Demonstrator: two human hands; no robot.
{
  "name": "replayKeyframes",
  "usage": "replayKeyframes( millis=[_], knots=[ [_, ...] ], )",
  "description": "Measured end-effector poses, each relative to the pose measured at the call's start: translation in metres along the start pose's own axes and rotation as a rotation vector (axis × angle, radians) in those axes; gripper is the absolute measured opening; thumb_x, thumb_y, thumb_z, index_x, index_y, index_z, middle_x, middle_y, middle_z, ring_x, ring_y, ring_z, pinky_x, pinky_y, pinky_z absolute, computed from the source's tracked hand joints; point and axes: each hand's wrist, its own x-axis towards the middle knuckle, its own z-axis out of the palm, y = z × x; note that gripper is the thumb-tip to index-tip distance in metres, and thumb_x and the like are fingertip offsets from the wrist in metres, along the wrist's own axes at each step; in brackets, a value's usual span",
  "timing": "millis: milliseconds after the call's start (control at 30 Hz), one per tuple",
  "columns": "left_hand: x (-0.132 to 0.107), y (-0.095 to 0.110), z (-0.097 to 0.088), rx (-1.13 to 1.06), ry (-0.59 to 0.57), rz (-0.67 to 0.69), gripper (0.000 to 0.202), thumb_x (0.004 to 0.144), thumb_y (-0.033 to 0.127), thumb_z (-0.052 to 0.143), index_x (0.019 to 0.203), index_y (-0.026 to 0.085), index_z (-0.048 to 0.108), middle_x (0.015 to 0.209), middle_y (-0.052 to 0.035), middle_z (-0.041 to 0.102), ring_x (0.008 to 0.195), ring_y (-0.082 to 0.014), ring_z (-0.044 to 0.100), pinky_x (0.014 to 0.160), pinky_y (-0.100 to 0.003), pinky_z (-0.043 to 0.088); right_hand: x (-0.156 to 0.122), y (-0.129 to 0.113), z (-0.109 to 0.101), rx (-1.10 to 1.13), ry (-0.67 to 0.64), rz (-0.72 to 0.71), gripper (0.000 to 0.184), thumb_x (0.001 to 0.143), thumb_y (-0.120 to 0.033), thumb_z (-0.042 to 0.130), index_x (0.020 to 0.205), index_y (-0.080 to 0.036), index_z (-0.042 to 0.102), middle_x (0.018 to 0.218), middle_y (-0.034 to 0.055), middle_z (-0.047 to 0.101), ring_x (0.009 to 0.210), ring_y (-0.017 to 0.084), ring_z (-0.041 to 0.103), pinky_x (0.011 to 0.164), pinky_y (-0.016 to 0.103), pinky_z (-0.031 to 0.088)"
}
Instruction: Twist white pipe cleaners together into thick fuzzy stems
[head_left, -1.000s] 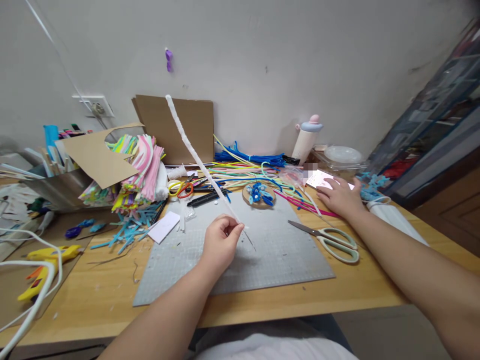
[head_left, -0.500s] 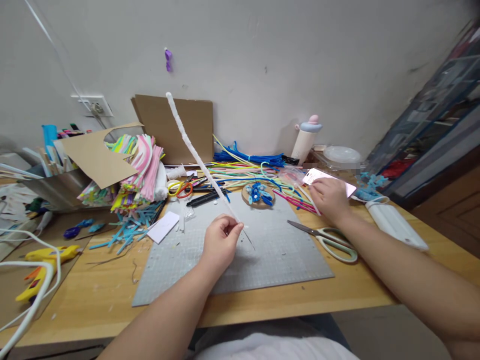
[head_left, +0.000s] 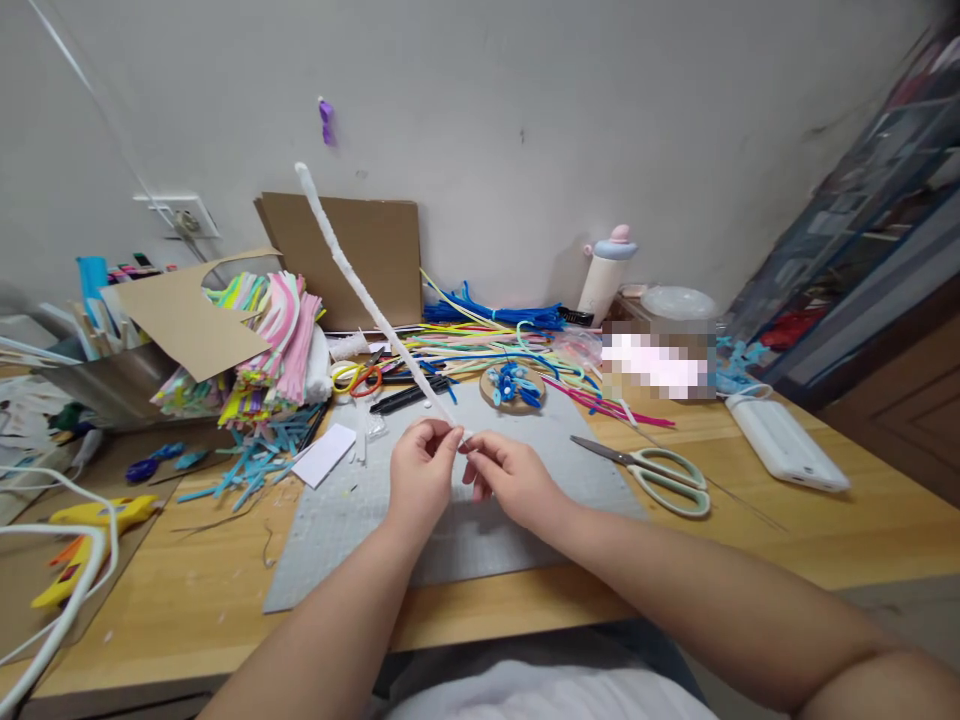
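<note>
A long white pipe cleaner [head_left: 358,290] slants up to the left over the grey cutting mat [head_left: 337,545]. My left hand [head_left: 421,468] is closed in a pinch on its lower part. Close beside it, my right hand [head_left: 517,482] pinches at the lower end, where the thin wire tip is mostly hidden by the fingers. A blue flower-like piece on a round wooden disc [head_left: 514,388] lies just beyond my hands. Scissors with pale green handles [head_left: 667,480] rest to the right, partly over the mat's edge.
Bundles of coloured pipe cleaners [head_left: 281,340] and a metal container [head_left: 112,380] stand at the left, with a yellow glue gun [head_left: 105,515] nearer. Orange-and-yellow scissors [head_left: 358,378] lie behind the mat. A bottle [head_left: 606,275] and a white device [head_left: 787,440] are at the right.
My right hand has come from the phone at the right to the pipe cleaner's lower end, beside my left hand. The pipe cleaner's top has shifted slightly left.
</note>
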Motion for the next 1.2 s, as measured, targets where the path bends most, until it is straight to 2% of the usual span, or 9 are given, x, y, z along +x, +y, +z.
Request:
replayKeyframes(
  millis=[167, 300, 400, 567, 700, 800, 933, 1067, 1200],
  knots=[
    [0.001, -0.001, 0.002, -0.128, -0.072, -0.137, 0.023, 0.071, 0.038, 0.063, 0.074, 0.015, 0.062, 0.049, 0.0062, 0.045, 0.043, -0.0071, 0.038, 0.044, -0.020, 0.029, -0.004, 0.003, 0.002, 0.048, 0.078, -0.017, 0.018, 0.088, -0.029, 0.042, 0.093, -0.020, 0.056, 0.059, -0.0054, 0.053, 0.036, 0.005, 0.046, 0.038, 0.017, 0.035],
    [0.001, -0.005, 0.005, -0.205, -0.115, -0.232, 0.028, 0.067, 0.039, 0.068, 0.079, 0.016, 0.061, 0.045, 0.0079, 0.044, 0.040, -0.0056, 0.035, 0.041, -0.018, 0.024, -0.010, 0.004, -0.002, 0.017, 0.104, -0.031, 0.019, 0.088, -0.031, 0.044, 0.094, -0.019, 0.058, 0.058, -0.0051, 0.051, 0.035, 0.006, 0.045, 0.037, 0.018, 0.034],
    [0.000, -0.005, 0.005, -0.245, -0.127, -0.292, 0.028, 0.065, 0.039, 0.070, 0.073, 0.014, 0.060, 0.042, 0.0077, 0.044, 0.038, -0.0043, 0.033, 0.039, -0.017, 0.021, -0.012, 0.004, -0.006, -0.140, 0.150, -0.115, 0.020, 0.088, -0.030, 0.044, 0.093, -0.019, 0.060, 0.058, -0.0039, 0.052, 0.038, 0.007, 0.046, 0.042, 0.019, 0.037],
    [0.002, -0.003, 0.003, -0.377, -0.206, -0.393, 0.031, 0.060, 0.039, 0.074, 0.069, 0.012, 0.060, 0.046, 0.0062, 0.045, 0.037, -0.0031, 0.031, 0.037, -0.017, 0.018, -0.012, 0.004, -0.012, -0.443, 0.194, -0.333, 0.019, 0.088, -0.021, 0.044, 0.090, -0.019, 0.063, 0.075, 0.0028, 0.065, 0.067, 0.014, 0.059, 0.064, 0.023, 0.042],
    [0.003, -0.002, 0.001, -0.496, -0.277, -0.482, 0.034, 0.056, 0.037, 0.077, 0.070, 0.011, 0.060, 0.059, 0.0041, 0.047, 0.042, -0.0019, 0.033, 0.036, -0.016, 0.018, -0.012, 0.005, -0.014, -0.530, 0.184, -0.359, 0.019, 0.088, -0.018, 0.043, 0.092, -0.019, 0.062, 0.082, 0.0048, 0.066, 0.071, 0.015, 0.060, 0.066, 0.024, 0.041],
    [0.002, -0.004, 0.001, -0.550, -0.299, -0.510, 0.034, 0.055, 0.035, 0.078, 0.071, 0.011, 0.060, 0.056, 0.0055, 0.043, 0.042, -0.0013, 0.030, 0.036, -0.014, 0.016, -0.012, 0.005, -0.013, -0.503, 0.172, -0.352, 0.019, 0.088, -0.018, 0.043, 0.091, -0.019, 0.061, 0.079, 0.0041, 0.065, 0.068, 0.014, 0.059, 0.064, 0.024, 0.041],
    [0.000, -0.006, 0.004, -0.574, -0.271, -0.480, 0.032, 0.058, 0.035, 0.077, 0.069, 0.012, 0.059, 0.049, 0.0078, 0.039, 0.039, -0.0014, 0.027, 0.036, -0.015, 0.016, -0.012, 0.003, -0.009, -0.315, 0.146, -0.262, 0.016, 0.087, -0.023, 0.046, 0.084, -0.018, 0.061, 0.063, -0.0005, 0.058, 0.055, 0.011, 0.053, 0.055, 0.023, 0.040],
    [-0.001, -0.005, 0.006, -0.577, -0.215, -0.410, 0.032, 0.058, 0.036, 0.077, 0.071, 0.013, 0.058, 0.050, 0.0068, 0.045, 0.039, -0.0013, 0.030, 0.037, -0.015, 0.018, -0.009, -0.002, -0.006, 0.162, 0.032, 0.028, 0.017, 0.085, -0.032, 0.049, 0.085, -0.017, 0.058, 0.049, -0.0071, 0.048, 0.031, 0.005, 0.038, 0.032, 0.018, 0.027],
    [-0.002, -0.001, 0.003, -0.565, -0.172, -0.339, 0.032, 0.059, 0.035, 0.078, 0.072, 0.014, 0.058, 0.052, 0.0066, 0.049, 0.041, -0.0019, 0.035, 0.040, -0.016, 0.020, -0.008, -0.008, -0.008, 0.570, -0.132, 0.168, 0.024, 0.077, -0.036, 0.062, 0.088, -0.015, 0.057, 0.048, -0.0080, 0.051, 0.026, 0.002, 0.032, 0.027, 0.015, 0.022]
  ],
)
